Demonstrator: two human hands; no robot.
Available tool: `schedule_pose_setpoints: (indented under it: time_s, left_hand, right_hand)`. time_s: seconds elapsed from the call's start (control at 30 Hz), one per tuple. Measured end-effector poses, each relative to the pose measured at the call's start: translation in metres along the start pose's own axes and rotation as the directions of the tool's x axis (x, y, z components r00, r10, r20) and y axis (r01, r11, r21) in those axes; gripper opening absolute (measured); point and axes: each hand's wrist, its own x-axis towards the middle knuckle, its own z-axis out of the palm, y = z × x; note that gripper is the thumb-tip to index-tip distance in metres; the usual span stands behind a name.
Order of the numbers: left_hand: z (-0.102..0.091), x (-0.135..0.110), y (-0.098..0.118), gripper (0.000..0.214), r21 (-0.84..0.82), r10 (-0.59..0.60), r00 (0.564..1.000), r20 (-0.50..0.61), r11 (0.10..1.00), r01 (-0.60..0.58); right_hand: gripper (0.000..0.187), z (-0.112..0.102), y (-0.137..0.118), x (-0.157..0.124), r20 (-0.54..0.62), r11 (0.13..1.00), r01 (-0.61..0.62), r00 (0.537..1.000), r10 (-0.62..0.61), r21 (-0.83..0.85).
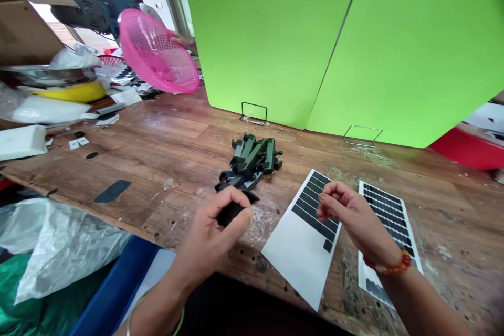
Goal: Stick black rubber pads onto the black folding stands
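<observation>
My left hand [220, 226] is closed around a dark plastic part [230, 213], with its black end poking out past the fingers. Just beyond it lies a pile of dark green and black plastic parts [252, 157] with hooked ends. My right hand [344, 207] is pinched above a white sheet of black stickers [311, 220]; whatever is between the fingertips, if anything, is too small to make out. Part of this sheet is bare white backing. A second sticker sheet [388, 215] lies to the right, partly hidden under my right wrist.
A co-worker's hand [183, 40] holds a pink plastic basket [157, 55] at the back left. Green panels [275, 37] stand behind the wooden table [189, 136], with wire stands at their base. Cardboard, plastic bags [71, 241] and a red container [472, 147] crowd the sides.
</observation>
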Motion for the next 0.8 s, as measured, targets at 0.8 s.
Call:
schedule_pose_setpoints:
  time_s: [0.8]
  left_hand:
    - [0.143,0.000,-0.096,0.063,0.299,0.259,0.731,0.632,0.788,-0.538]
  right_hand:
    - [0.010,-0.037,0.143,-0.030,-0.091,0.581,-0.071,0.996,-0.005,-0.811]
